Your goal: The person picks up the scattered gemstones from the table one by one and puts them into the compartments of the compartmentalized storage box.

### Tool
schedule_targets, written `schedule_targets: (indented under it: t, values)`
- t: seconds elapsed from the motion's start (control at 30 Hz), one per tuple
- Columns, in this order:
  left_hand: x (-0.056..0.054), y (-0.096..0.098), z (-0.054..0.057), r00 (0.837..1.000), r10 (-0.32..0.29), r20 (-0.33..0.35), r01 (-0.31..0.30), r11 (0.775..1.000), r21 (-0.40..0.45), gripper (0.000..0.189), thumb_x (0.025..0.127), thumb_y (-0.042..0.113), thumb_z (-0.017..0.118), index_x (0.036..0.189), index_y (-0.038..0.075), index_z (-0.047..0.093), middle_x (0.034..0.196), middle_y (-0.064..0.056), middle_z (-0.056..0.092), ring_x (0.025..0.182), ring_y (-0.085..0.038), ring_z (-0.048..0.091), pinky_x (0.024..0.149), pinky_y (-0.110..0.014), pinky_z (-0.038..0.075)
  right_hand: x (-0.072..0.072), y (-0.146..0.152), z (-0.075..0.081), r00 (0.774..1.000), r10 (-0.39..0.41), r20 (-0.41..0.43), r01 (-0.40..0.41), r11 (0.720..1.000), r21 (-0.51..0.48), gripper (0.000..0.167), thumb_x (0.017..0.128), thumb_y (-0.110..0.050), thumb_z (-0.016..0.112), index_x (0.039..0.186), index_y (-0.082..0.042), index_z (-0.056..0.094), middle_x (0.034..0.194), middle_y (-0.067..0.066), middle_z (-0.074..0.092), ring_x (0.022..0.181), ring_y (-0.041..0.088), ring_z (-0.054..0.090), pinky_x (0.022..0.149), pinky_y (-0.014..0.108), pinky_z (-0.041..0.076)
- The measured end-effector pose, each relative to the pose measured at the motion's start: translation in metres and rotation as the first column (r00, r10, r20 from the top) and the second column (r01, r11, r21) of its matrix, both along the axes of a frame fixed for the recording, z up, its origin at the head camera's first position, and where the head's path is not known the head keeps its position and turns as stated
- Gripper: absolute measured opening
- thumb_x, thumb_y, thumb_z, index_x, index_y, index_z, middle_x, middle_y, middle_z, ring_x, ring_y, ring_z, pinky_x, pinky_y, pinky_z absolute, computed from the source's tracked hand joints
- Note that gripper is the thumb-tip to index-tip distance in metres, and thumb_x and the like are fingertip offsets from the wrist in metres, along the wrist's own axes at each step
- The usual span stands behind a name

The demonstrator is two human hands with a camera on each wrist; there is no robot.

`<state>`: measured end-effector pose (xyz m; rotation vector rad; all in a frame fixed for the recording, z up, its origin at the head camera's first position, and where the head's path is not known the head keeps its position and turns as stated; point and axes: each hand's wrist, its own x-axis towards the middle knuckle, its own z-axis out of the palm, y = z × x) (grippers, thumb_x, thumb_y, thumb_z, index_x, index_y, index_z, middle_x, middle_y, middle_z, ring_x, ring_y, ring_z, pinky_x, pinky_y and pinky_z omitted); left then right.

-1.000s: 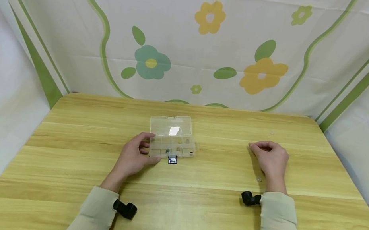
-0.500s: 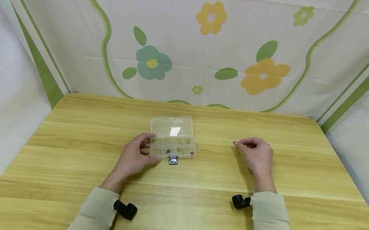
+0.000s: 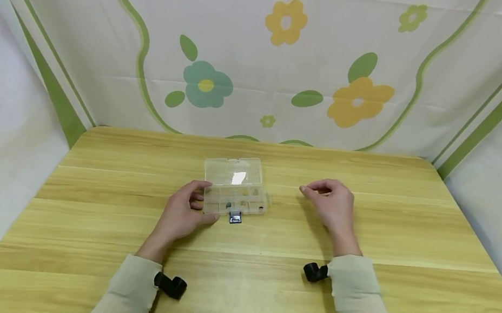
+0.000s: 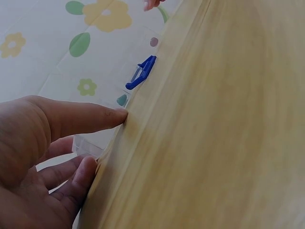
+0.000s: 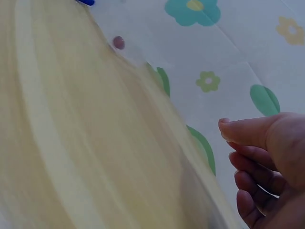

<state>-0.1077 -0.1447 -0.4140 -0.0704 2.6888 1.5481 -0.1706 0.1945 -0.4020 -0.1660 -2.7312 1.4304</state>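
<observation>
A clear plastic compartment box lies on the table with its lid raised at the back and a blue latch hanging at its front. Small coloured pieces sit in its cells, among them a green one and a dark red one. My left hand grips the box's left end, thumb at the front edge and fingers at the side. Right of the box, my right hand hovers with thumb and forefinger tips together; I cannot tell whether a tiny piece is between them.
A tiny pale piece lies on the wooden table at the back right. Behind the table hangs a white cloth printed with flowers, and pale cloth walls stand on both sides.
My right hand has moved left across the table toward the box, fingertips still together. A small pale disc seen beside its wrist earlier no longer shows. The left hand and box have stayed put.
</observation>
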Motion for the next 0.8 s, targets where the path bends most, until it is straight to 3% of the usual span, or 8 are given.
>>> schedule_targets:
  t: [0.47,0.8]
  values:
    - [-0.001,0.001,-0.003,1.0,-0.004,-0.004,0.004,1.0,0.002,0.075,0.081,0.005,0.092,0.149,0.01,0.06,0.133,-0.019,0.066,0.112,-0.033,0.066,0.099,-0.048,0.058,-0.002,-0.029,-0.005,0.996,0.066,-0.056,-0.064,0.997,0.034,0.022,0.095,-0.032,0.083,0.102,-0.011,0.081,0.118,0.011,0.071,0.113,0.033,0.065,0.094,0.047,0.056]
    - [-0.002,0.0,-0.002,1.0,0.009,0.002,-0.009,1.0,0.011,0.074,0.082,0.006,0.092,0.149,0.011,0.06,0.135,-0.017,0.065,0.112,-0.032,0.065,0.1,-0.047,0.057,-0.003,-0.04,-0.005,0.991,0.119,-0.067,-0.117,0.993,0.03,0.021,0.094,-0.03,0.085,0.1,-0.011,0.08,0.112,0.01,0.071,0.112,0.032,0.065,0.095,0.048,0.057]
